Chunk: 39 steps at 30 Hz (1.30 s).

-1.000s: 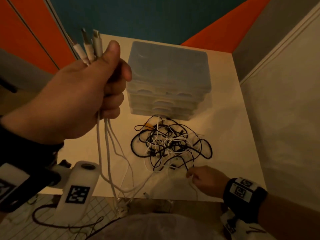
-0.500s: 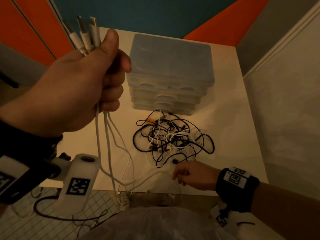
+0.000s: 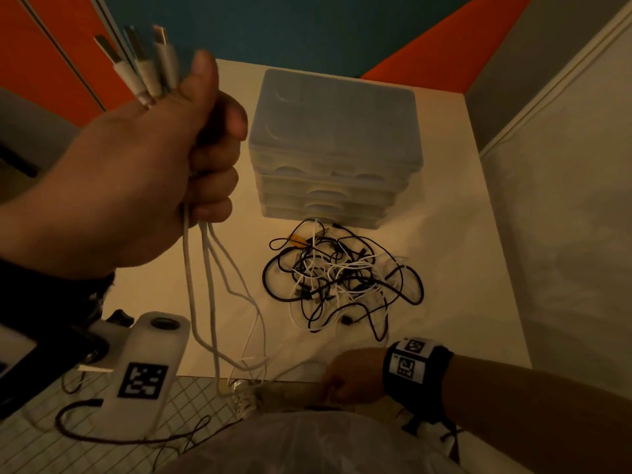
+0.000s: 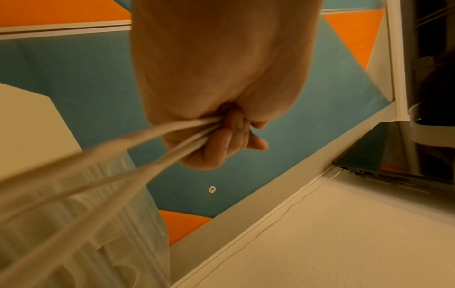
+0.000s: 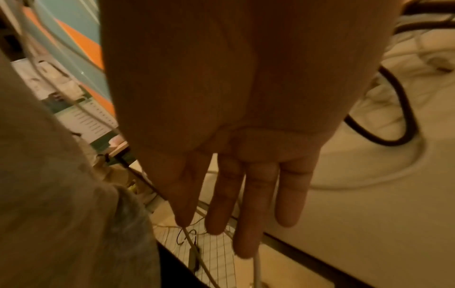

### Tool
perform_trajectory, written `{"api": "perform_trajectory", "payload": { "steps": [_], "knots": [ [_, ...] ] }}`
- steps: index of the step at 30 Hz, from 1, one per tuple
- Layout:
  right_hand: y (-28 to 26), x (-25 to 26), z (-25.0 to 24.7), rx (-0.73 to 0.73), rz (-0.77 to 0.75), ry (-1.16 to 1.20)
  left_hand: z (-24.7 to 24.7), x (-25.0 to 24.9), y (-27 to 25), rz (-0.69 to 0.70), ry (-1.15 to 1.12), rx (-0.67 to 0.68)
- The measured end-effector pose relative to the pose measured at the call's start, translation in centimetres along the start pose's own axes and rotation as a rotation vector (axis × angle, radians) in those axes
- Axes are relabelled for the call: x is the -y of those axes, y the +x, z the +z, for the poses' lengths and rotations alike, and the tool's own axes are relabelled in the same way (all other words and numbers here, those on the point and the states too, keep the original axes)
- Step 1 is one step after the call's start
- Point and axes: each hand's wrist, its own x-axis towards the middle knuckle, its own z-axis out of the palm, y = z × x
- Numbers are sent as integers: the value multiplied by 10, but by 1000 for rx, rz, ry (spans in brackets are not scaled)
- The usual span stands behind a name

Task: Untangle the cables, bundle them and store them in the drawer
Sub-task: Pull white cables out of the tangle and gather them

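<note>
Your left hand (image 3: 136, 186) is raised at the left, fist clamped around three white cables (image 3: 205, 275), plug ends sticking up above your thumb and the lengths hanging down past the table (image 3: 478, 268) front edge. Centre: the tangled pile of black and white cables (image 3: 342, 278) lies on the table, right in front of the stacked drawer unit (image 3: 335, 148). Your right hand (image 3: 352, 378) is low at the front edge, well apart from the left, fingers extended with a white strand at the fingertips (image 5: 243, 243); can't tell if it's gripped.

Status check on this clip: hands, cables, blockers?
Left hand grips three white cables raised, plugs up. Right hand at the table edge, fingers straight along strands. Tangled pile before closed drawer unit.
</note>
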Motion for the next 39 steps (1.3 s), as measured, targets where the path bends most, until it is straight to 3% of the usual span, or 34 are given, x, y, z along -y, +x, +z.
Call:
{"api": "perform_trajectory", "payload": {
  "steps": [3, 6, 11, 15, 19, 25, 31, 35, 39],
  "knots": [
    [-10, -1, -6, -47, -16, 20, -1, 2, -1, -8, 0, 0],
    [-29, -9, -27, -298, -29, 116, -2, 7, -5, -15, 25, 4],
    [-54, -25, -75, -760, -23, 332, -5, 32, -18, 36, 339, 18],
    [-48, -33, -115, -1028, 34, 373, -15, 45, -25, 16, 266, 66],
    [-36, -15, -141, -990, 94, 236, -25, 46, -25, -32, 124, 64],
    [7, 22, -159, -879, -106, -89, -31, 50, -27, -82, 141, -42],
    [43, 22, -167, -699, 100, -260, -38, 48, -34, -81, 173, -75],
    [40, 4, -164, -727, 108, -253, -48, 47, -36, -87, 189, -102],
    [10, 6, -163, -919, -30, -41, -55, 50, -38, -95, 194, -139]
  ]
}}
